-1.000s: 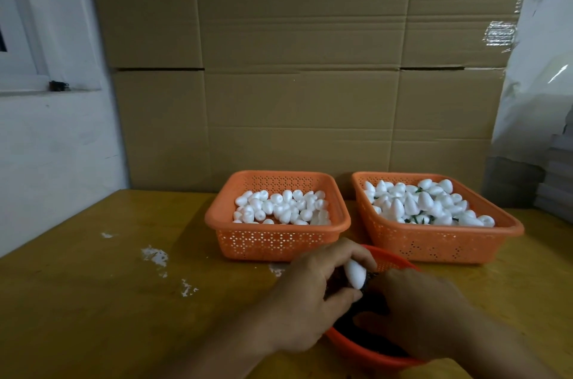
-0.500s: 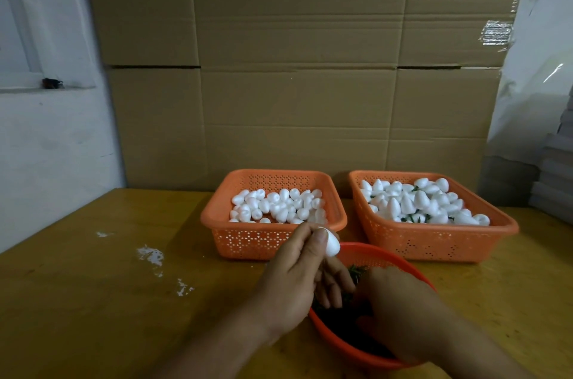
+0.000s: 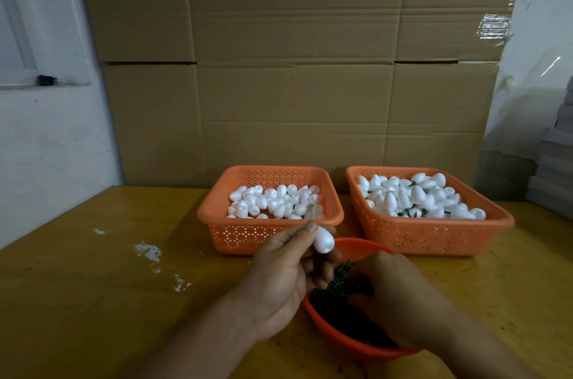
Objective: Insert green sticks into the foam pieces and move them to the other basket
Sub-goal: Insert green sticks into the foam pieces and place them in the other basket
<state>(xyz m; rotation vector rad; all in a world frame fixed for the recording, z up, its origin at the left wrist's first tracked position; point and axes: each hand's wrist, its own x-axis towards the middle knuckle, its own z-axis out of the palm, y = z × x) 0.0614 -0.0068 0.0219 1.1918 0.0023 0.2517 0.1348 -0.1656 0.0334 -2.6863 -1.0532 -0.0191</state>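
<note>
Foam piece (image 3: pixel 324 240), white and egg-shaped, sits pinched in the grip of the left hand (image 3: pixel 283 279), between thumb and fingertips, held above the far rim of the round orange bowl (image 3: pixel 347 343) near the tabletop's front edge. The right hand (image 3: pixel 393 295) reaches into the green sticks (image 3: pixel 333 285) in that bowl, fingers curled down; whether it grasps any cannot be told. Compared with half a second earlier, the foam piece is turned further out from the palm. Behind stand the left basket (image 3: pixel 269 231) and right basket (image 3: pixel 434 234).
</note>
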